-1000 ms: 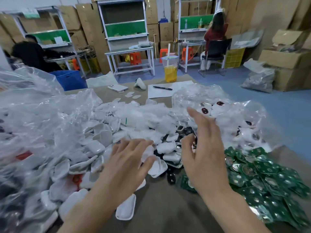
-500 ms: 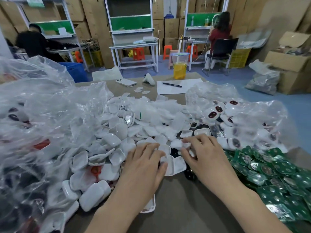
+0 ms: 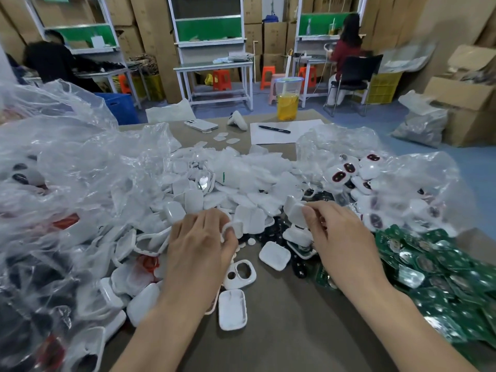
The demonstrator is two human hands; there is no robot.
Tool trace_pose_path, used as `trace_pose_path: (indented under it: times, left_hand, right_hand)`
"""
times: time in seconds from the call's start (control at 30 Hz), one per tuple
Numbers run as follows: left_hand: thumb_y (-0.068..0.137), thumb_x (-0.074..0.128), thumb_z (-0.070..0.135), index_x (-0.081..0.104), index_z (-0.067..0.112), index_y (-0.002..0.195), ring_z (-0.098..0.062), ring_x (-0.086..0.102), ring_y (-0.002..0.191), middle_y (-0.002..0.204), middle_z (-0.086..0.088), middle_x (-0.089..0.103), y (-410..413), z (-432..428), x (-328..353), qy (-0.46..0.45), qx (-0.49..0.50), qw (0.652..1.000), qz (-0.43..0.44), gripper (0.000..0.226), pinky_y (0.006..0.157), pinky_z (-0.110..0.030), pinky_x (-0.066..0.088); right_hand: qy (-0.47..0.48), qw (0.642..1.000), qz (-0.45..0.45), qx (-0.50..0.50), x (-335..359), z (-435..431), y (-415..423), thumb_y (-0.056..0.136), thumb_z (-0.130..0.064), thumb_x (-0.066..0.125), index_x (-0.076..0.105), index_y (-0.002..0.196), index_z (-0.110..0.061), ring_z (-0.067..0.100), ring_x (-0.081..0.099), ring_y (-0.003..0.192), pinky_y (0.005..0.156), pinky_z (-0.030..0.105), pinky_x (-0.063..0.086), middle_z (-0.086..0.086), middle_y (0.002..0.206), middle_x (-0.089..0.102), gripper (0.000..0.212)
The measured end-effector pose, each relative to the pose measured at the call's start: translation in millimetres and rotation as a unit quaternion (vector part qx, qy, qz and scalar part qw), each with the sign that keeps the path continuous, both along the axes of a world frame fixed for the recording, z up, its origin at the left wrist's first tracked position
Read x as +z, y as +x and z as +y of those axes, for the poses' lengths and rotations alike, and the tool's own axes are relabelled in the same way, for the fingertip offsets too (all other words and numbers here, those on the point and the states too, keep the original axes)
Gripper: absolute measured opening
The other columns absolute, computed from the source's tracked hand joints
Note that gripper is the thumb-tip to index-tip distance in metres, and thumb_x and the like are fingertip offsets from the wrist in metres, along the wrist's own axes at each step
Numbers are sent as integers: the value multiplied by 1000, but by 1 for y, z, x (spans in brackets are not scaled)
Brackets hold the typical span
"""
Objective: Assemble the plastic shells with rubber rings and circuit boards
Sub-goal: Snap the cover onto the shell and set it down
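Note:
A big heap of white plastic shells (image 3: 241,183) covers the middle of the brown table (image 3: 281,331). My left hand (image 3: 198,242) pinches one white shell (image 3: 233,228) at the heap's near edge. My right hand (image 3: 341,237) grips another white shell (image 3: 296,212) lifted just above the heap. Green circuit boards (image 3: 434,269) lie piled to the right of my right wrist. Small black rubber pieces (image 3: 298,268) lie scattered between the hands. A shell with two holes (image 3: 240,273) and a solid shell (image 3: 232,310) rest on the table near my left wrist.
Clear plastic bags of parts rise at the left (image 3: 61,197) and at the right (image 3: 389,189). At the table's far end are a phone (image 3: 201,125), a pen on paper (image 3: 273,129) and a cup of yellow drink (image 3: 287,102). Two people sit at benches behind.
Both hands came down from above the heap onto it. Their spread fingers have curled, each closing on a white shell, and the right hand has lifted its shell.

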State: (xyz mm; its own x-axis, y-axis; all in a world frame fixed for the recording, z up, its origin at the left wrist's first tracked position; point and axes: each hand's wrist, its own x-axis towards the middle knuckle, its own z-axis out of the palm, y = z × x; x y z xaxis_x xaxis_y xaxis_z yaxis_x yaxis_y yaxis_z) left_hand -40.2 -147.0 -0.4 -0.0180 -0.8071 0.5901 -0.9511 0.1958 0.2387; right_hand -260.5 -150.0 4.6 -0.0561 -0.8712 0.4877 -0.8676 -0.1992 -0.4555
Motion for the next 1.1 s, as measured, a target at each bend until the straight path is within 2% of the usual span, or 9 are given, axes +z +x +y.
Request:
trace_pose_path:
  times: [0.13,0.27,0.37,0.5,0.57,0.67,0.83,0.97,1.1]
  left_hand:
    - [86,66,17,64,17,110,-25,58,101,98,3,68,-1,4,-3,5,-34,999,-24,24,90,-35,35]
    - [83,49,25,62,18,124,-27,56,114,118,0,62,-11,12,-5,35,-120,992,-33,44,102,-40,40]
    - [87,52,29,62,20,126,-23,55,117,122,3,61,-17,14,-5,11,-187,981,-51,41,103,-43,43]
    - [94,54,37,64,24,124,-21,54,121,123,7,62,-21,13,-10,12,-253,963,-97,34,106,-44,41]
    - [94,53,42,68,25,119,-21,57,117,118,8,66,-22,13,-12,28,-239,965,-107,33,105,-45,42]
    - [91,50,46,71,27,112,-19,60,107,112,9,67,-22,12,-11,57,-206,972,-102,35,100,-40,44]
    - [88,49,44,71,25,108,-18,62,98,106,8,69,-22,14,-7,55,-169,979,-102,36,94,-33,39]
    - [89,46,43,70,24,114,-19,61,100,107,7,68,-21,15,-4,63,-157,979,-111,39,94,-35,45]
    - [90,45,42,70,22,117,-20,61,101,109,5,68,-21,17,-4,67,-157,979,-113,42,95,-39,49]
  right_hand:
    - [-32,998,-54,12,2,-1,-3,104,-41,42,66,123,-24,12,59,98,83,31,47,-12,110,64,36]
    - [45,999,-9,21,1,-1,-5,102,-29,46,51,142,-32,16,54,110,91,38,47,-12,127,59,40]
    - [47,998,36,11,4,3,-6,99,-32,47,57,131,-31,17,54,111,92,37,43,-10,123,59,33]
    - [120,989,88,15,6,7,-12,93,-58,41,56,111,-38,11,47,109,92,34,37,-20,112,47,31]
    - [158,981,107,29,8,7,-12,86,-68,40,53,116,-43,9,38,112,96,33,35,-22,115,39,41]
    - [167,977,122,40,10,7,-10,85,-70,40,54,124,-47,9,34,115,102,33,34,-19,125,40,47]
    - [141,981,120,55,8,7,-11,88,-66,35,60,111,-43,6,28,102,101,35,37,-17,121,44,41]
    - [88,987,126,45,7,6,-11,97,-51,37,71,105,-29,19,51,102,93,40,44,-10,113,57,41]
    - [79,986,141,38,6,6,-11,100,-35,47,72,103,-21,25,56,99,89,46,49,-3,111,61,29]
